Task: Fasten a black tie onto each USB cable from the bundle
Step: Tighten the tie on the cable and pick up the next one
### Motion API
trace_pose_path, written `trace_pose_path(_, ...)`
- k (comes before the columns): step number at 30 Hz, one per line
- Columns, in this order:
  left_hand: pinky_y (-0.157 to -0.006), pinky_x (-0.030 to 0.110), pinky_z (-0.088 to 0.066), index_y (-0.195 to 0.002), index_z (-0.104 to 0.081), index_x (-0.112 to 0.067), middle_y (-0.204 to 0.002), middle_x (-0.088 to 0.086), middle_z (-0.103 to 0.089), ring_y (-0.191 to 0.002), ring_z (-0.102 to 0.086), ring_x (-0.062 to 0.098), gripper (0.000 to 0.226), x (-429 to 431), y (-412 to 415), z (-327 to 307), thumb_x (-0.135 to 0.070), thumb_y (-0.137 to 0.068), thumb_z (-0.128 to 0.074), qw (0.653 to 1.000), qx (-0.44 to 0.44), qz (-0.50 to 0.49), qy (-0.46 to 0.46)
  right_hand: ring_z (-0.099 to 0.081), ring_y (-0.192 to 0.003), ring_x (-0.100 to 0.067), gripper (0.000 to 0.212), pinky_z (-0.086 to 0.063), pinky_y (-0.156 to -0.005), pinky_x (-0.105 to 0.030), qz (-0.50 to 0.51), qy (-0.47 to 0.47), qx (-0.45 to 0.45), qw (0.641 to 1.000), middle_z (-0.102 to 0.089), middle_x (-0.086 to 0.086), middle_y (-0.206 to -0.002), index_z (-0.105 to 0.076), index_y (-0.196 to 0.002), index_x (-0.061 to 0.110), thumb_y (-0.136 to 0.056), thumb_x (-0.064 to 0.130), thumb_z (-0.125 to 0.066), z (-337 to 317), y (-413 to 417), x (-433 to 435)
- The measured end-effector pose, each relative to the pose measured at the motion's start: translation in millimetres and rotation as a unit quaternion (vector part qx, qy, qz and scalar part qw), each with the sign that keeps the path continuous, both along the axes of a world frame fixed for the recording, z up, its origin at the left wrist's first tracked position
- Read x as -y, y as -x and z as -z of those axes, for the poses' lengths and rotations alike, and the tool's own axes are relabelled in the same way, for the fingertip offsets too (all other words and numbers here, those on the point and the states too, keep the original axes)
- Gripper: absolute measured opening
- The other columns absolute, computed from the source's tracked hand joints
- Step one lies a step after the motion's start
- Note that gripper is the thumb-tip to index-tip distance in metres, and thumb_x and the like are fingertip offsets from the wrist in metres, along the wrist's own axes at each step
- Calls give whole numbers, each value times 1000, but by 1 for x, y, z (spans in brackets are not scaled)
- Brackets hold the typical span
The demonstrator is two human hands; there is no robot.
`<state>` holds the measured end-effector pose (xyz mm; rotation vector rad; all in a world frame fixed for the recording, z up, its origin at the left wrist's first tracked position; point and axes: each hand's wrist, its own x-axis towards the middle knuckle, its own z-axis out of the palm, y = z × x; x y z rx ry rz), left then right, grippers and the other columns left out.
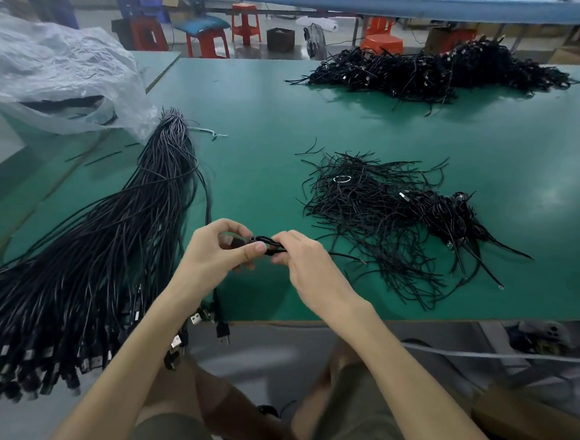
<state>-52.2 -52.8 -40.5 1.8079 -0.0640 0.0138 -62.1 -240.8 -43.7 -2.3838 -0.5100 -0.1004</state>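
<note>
Hands meeting above the near edge of the green worktop (272, 115): left hand (216, 252) and right hand (304, 263) each pinch a small coiled USB cable (267, 243) between curled fingers (245, 251); the bundle (108, 241) of straight cables lies to their left, a heap of loose black ties (368, 208) to their right.

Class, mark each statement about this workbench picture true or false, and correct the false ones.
1. The left hand and the right hand both grip one coiled cable. True.
2. The big cable bundle lies on the person's right. False: it lies on the left, with its plug ends hanging over the near edge.
3. The loose black ties lie in a pile on the green table. True.
4. The plastic bag sits at the far right. False: it sits at the far left, beside the bundle's top.
</note>
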Motion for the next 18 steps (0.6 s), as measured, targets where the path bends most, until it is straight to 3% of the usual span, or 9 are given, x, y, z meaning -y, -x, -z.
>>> trace_pose_path(2, -57, 19, -50, -94, -72, -16, -71, 1, -75, -57, -65, 9, 28, -3, -3, -1, -41, -82, -78, 995, 33, 48, -81, -50, -83, -5, 19, -52, -77, -40, -2, 28, 17, 999, -52, 8, -94, -64, -111, 11, -103, -1, -52, 2, 0, -1)
trace_pose_path(4, -59, 18, -46, -91, -73, -29, -70, -6, -71, -58, -59, 4, 19, -7, -6, -4, -45, -96, -64, 967, 79, 89, -223, -53, -84, -8, 20, -52, -76, -40, -9, 48, 27, 998, -52, 5, -93, -64, -108, 10, -103, -3, -50, 0, 1, -2)
trace_pose_path(7, -69, 30, -47, -88, -67, -26, -82, -1, -66, -72, -59, 13, 45, -10, -9, -7, -60, -98, -39, 922, 79, 143, -351, -61, -100, -22, 28, -52, -82, -44, -30, 86, 37, 995, -55, -2, -99, -61, -109, 9, -99, -12, -45, -4, 2, -2)
trace_pose_path(11, -70, 35, -49, -83, -57, -23, -75, -1, -64, -67, -58, 16, 70, -5, -8, -9, -81, -85, -17, 908, 27, 184, -375, -53, -98, -22, 33, -51, -80, -46, -48, 116, 66, 990, -52, -2, -99, -59, -107, 10, -92, -15, -42, -9, 3, -4)
trace_pose_path(15, -69, 40, -48, -80, -47, -22, -72, 0, -59, -64, -54, 21, 58, 2, -12, -4, -70, -92, -16, 905, 27, 167, -390, -55, -99, -21, 25, -52, -79, -45, -32, 114, 80, 990, -57, -2, -105, -57, -109, 10, -96, -10, -49, -9, -4, -5)
trace_pose_path(17, -68, 45, -47, -80, -47, -20, -72, 4, -59, -65, -54, 27, 54, 5, -12, 1, -61, -100, -20, 916, 40, 144, -373, -57, -104, -21, 18, -53, -82, -44, -10, 81, 86, 993, -59, -3, -113, -58, -119, 10, -101, 7, -58, -9, -8, -4)
trace_pose_path(18, -68, 47, -46, -81, -48, -16, -72, 8, -59, -66, -54, 31, 52, 6, -13, 4, -56, -105, -24, 922, 50, 122, -364, -56, -110, -21, 26, -54, -85, -43, 2, 73, 94, 993, -58, -4, -119, -57, -127, 9, -101, 14, -61, -9, -9, -3)
